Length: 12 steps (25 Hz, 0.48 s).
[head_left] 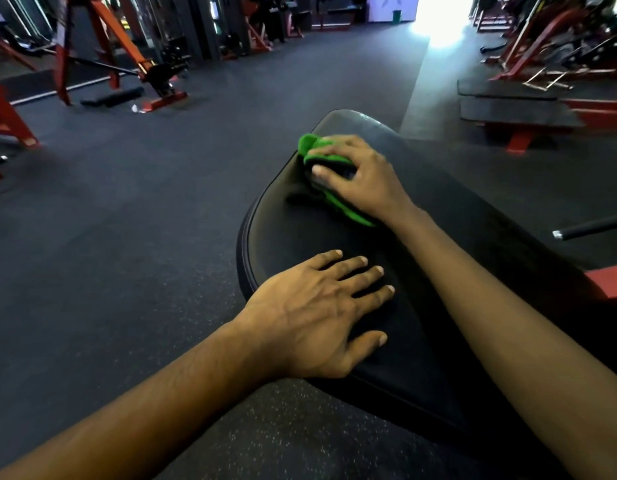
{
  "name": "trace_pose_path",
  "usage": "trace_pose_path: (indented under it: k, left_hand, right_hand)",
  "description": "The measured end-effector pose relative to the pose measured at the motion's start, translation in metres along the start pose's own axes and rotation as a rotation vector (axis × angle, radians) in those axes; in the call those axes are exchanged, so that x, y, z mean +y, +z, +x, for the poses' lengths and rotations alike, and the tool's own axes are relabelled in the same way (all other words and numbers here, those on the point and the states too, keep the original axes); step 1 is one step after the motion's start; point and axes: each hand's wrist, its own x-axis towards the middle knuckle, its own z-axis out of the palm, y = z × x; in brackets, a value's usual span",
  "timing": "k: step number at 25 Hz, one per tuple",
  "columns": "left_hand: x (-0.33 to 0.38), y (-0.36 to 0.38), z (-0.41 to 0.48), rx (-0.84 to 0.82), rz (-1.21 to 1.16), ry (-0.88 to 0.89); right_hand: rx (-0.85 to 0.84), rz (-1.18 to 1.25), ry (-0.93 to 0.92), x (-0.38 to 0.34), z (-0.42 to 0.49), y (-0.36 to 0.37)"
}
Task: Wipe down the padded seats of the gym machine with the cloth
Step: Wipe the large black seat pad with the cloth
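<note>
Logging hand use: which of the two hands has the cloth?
The right hand, farther up the seat, grips the green cloth. The left hand lies flat on the seat, fingers straight, holding nothing.

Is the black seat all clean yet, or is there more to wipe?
Not finished, I think. Nothing shows which parts are already clean. Right now the right hand grips the green cloth on the far part of the black seat. The left hand rests flat on the near part, where the cloth isn't, so that bit likely needs wiping next.
</note>
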Motion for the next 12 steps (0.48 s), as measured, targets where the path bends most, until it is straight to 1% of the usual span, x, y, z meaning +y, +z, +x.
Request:
trace_pose_path:
  k: [2, 3, 4, 6, 7, 8, 9, 10, 12]
  left_hand:
    - [0.000, 0.000, 0.000, -0.002, -0.007, -0.001]
    - [0.000, 0.000, 0.000, 0.002, -0.017, -0.006]
    - [0.000, 0.001, 0.000, 0.005, -0.020, -0.012]
    - [0.001, 0.000, 0.000, -0.008, -0.037, -0.013]
    - [0.000, 0.001, -0.001, -0.015, -0.053, -0.007]
    - [-0.002, 0.006, -0.001, 0.001, -0.060, 0.004]
    - [-0.003, 0.008, -0.002, 0.024, -0.047, 0.015]
    - [-0.002, 0.007, -0.002, 0.039, -0.030, 0.013]
    - [0.000, -0.001, 0.005, 0.047, -0.058, -0.011]
  right_hand:
    - [0.045, -0.056, 0.148, 0.010, 0.033, 0.005]
    - [0.042, -0.074, 0.181, 0.006, 0.036, 0.008]
    - [0.020, -0.066, 0.147, -0.005, 0.030, 0.010]
    - [-0.013, 0.029, -0.034, -0.027, -0.001, 0.009]
    - [-0.037, 0.077, -0.120, -0.028, -0.016, 0.010]
    - [-0.056, 0.090, -0.157, -0.018, -0.022, 0.008]
    - [-0.044, 0.071, -0.120, 0.000, -0.019, 0.004]
    - [0.018, 0.021, 0.000, 0.023, -0.012, -0.002]
    - [0.167, -0.076, 0.342, 0.072, -0.003, -0.013]
